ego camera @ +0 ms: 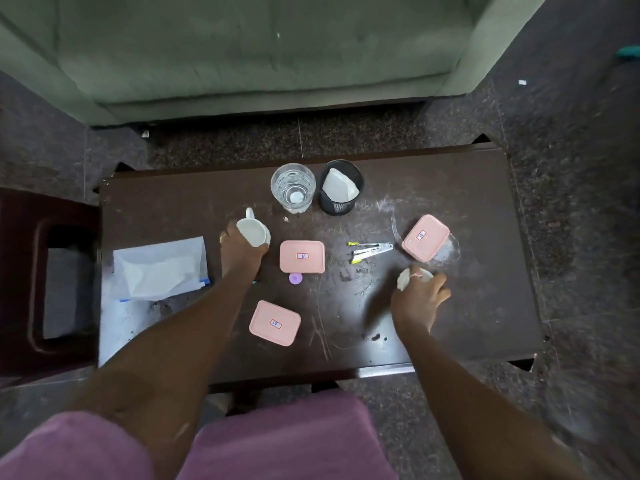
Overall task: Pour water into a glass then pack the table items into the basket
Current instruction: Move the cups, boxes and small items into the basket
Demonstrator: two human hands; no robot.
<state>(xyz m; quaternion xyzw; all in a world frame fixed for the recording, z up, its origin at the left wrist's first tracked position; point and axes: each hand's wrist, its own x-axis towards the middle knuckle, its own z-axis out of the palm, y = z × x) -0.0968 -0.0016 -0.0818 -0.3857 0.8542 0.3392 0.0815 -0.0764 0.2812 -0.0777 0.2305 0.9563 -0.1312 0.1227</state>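
Observation:
My left hand [242, 249] grips a small white jug [252, 231] just above the dark table [467, 202], left of centre. A clear glass [293, 187] holding water stands at the back, apart from the jug. My right hand [420, 292] holds a small white object [404, 279] with something red on it; what it is I cannot tell. Three pink lidded boxes lie on the table: one in the middle [302, 256], one near the front [274, 323], one at the right [425, 238]. A black mesh basket [340, 187] with a white cloth inside stands beside the glass.
A stapler-like tool with yellow tips [370, 250] lies between two boxes. A small purple cap [295, 278] sits below the middle box. White paper and a plastic bag [159, 268] cover the table's left end. A dark stool [45, 278] stands left; a green sofa [242, 46] lies beyond.

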